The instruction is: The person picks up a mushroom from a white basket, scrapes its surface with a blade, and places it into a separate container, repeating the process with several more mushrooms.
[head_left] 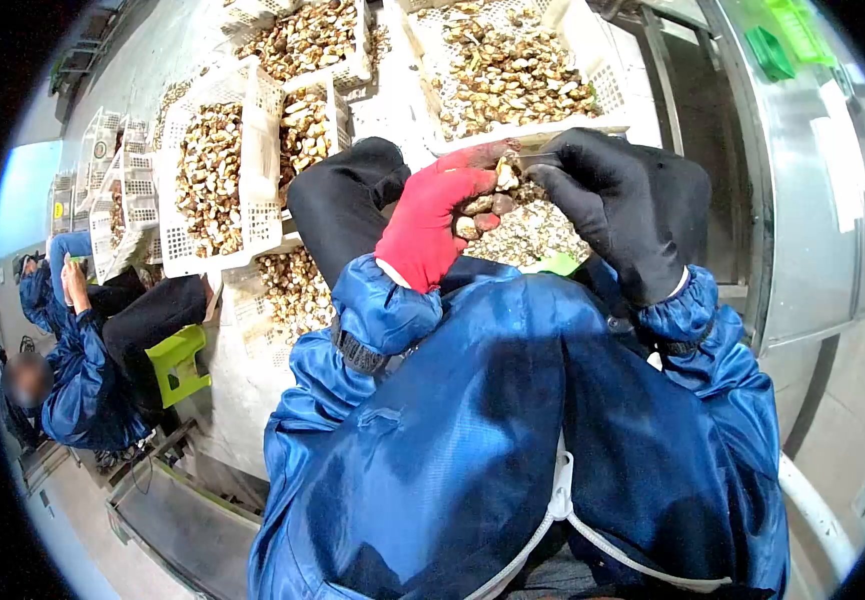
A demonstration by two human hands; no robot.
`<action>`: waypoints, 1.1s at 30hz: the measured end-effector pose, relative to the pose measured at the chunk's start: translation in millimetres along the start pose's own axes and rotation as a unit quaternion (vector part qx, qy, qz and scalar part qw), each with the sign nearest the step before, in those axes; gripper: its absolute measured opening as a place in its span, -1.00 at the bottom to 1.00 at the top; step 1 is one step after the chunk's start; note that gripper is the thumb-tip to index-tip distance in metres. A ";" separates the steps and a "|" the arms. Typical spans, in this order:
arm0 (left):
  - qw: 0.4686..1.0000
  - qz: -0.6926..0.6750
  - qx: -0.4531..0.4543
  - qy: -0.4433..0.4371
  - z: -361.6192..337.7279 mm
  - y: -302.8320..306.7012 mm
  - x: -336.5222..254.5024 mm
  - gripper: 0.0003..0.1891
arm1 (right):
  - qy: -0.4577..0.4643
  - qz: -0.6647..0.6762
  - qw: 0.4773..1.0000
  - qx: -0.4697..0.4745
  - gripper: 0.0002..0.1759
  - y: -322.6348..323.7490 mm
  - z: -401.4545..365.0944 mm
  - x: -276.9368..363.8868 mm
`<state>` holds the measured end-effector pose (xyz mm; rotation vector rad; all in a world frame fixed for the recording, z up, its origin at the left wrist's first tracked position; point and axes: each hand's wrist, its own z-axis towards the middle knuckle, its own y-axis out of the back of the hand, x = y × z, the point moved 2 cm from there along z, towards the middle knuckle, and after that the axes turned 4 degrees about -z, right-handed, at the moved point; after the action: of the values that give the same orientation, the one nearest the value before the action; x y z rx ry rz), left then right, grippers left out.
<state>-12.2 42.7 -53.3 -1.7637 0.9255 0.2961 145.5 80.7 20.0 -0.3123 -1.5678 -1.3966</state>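
Note:
My left hand (pixel 437 210), in a red glove, is closed around several small brown-and-cream mushrooms (pixel 477 215). One pale mushroom (pixel 506 172) sticks up at its fingertips. My right hand (pixel 612 200), in a black glove, pinches a thin metal blade (pixel 540 158) that points left at this mushroom. Both hands are close together above my lap. Below them, between my knees, lies a heap of small pale mushroom trimmings (pixel 532 235), partly covered by my left hand.
A white crate of mushrooms (pixel 612 85) stands just beyond my hands. More white perforated crates (pixel 262 160) of mushrooms stand to the left. Another person (pixel 92 370) in blue sits far left by a green stool (pixel 180 365). A metal-framed panel (pixel 802 200) rises on the right.

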 end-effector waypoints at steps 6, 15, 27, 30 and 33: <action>0.999 -0.035 0.026 0.000 1.7 -0.5 -0.3 -0.61 | 0.124 0.037 0.991 -0.020 -0.88 -3.7 1.2 -12.6; 0.995 -0.067 0.054 0.050 -0.8 -0.7 5.5 -0.61 | -0.019 0.120 0.993 -0.008 -0.86 -3.3 -7.0 -12.0; 0.917 0.352 -0.119 -0.148 -2.6 -18.3 -3.1 -0.67 | -0.029 0.061 0.995 0.068 -0.79 7.2 -3.6 -8.0; 0.904 0.383 -0.102 -0.164 -7.1 -20.5 -4.1 -0.69 | -0.114 0.243 0.963 0.016 -0.81 -8.5 -7.2 -30.2; 0.897 0.387 -0.093 -0.191 -9.3 -20.9 -5.2 -0.68 | -0.163 0.253 0.953 0.031 -0.80 -4.7 -5.3 -32.8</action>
<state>-3.0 39.4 -32.0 -1.3439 1.2967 1.2325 160.7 87.7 -9.0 -0.8766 -1.6361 -0.9246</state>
